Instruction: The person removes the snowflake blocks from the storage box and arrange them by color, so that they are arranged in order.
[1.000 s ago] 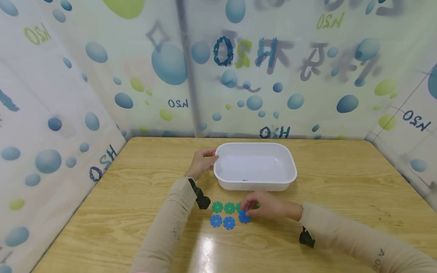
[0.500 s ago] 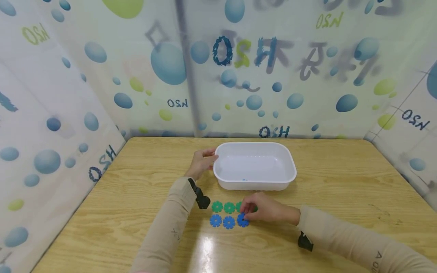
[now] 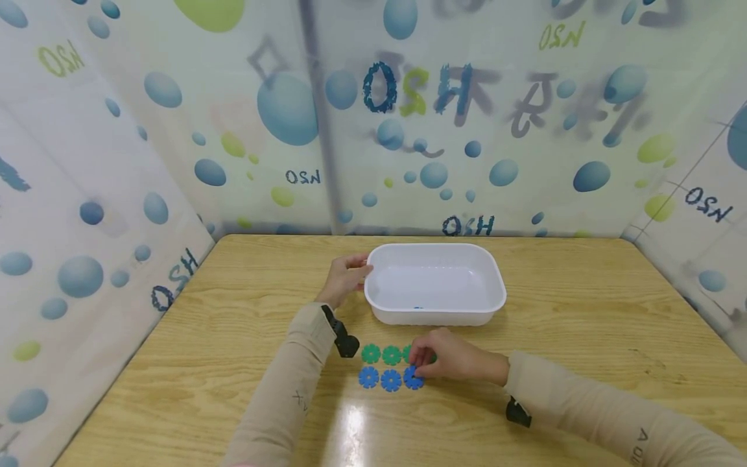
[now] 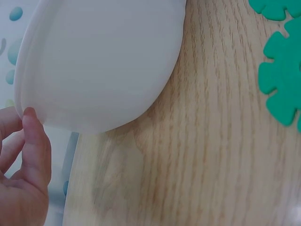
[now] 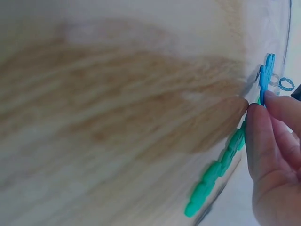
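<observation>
My left hand [image 3: 343,279] pinches the left rim of a white plastic basin [image 3: 438,318], thumb on top in the left wrist view. On the table in front of it lie flat notched snowflake discs in two rows. A green disc [image 3: 370,354] starts the far row; its right part is partly hidden behind my right hand [image 3: 454,357]. In the near row are a blue disc [image 3: 368,377] and another blue disc [image 3: 391,381]. At that row's right end, my right hand pinches a third blue disc [image 5: 266,75] between thumb and fingers, low at the table.
Inside the basin, a small blue bit [image 3: 418,307] shows just above the near rim. The wooden table [image 3: 192,389] is bounded by a patterned backdrop [image 3: 397,194] at the back and both sides.
My right hand has brought its blue disc slightly left and down, into line with the other two blue discs. The left hand and basin stay in place.
</observation>
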A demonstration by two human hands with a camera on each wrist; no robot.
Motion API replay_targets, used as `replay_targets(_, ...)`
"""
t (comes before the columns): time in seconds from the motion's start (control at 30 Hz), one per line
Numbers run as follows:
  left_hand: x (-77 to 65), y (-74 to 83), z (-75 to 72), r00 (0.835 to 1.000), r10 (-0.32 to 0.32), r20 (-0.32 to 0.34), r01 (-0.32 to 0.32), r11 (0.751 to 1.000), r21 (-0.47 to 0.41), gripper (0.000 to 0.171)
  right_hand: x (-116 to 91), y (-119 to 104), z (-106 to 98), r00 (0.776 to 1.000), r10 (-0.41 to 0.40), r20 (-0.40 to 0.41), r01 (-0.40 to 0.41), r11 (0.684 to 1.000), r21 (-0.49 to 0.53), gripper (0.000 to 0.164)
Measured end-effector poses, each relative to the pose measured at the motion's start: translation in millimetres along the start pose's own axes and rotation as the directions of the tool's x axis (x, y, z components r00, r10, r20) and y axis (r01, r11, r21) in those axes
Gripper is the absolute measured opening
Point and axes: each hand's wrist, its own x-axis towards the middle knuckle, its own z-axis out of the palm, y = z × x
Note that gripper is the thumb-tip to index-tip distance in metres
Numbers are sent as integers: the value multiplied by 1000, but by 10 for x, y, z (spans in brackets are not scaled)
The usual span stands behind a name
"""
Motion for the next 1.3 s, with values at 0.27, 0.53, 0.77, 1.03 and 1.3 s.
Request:
replay_targets(0.27, -15, 28, 7, 1000, -7, -11, 7, 1000, 12, 31, -4, -4, -40, 999, -51, -10, 51, 999, 10, 9)
replay_targets(0.53, -21, 43, 10, 1000, -9, -7, 10, 1000, 23, 31, -16, -98, -237, 999, -1, -53, 4, 998, 63, 11)
replay_targets(0.77, -11, 26, 6, 1000, -2, -9, 2, 1000, 19, 31, -18, -182, -546, 988, -8, -154, 29, 991, 133, 11)
replay_targets(1.03, -12, 21, 9, 1000, -19, -17, 20, 999, 26, 31, 13, -104, -888, 971, 11, -238, 38, 980, 198, 15)
replay_targets(1.3, -3, 12, 11, 999, -15, -28, 16, 999, 29, 30, 155, 166, -1033, 972, 77, -221, -43, 987, 157, 19)
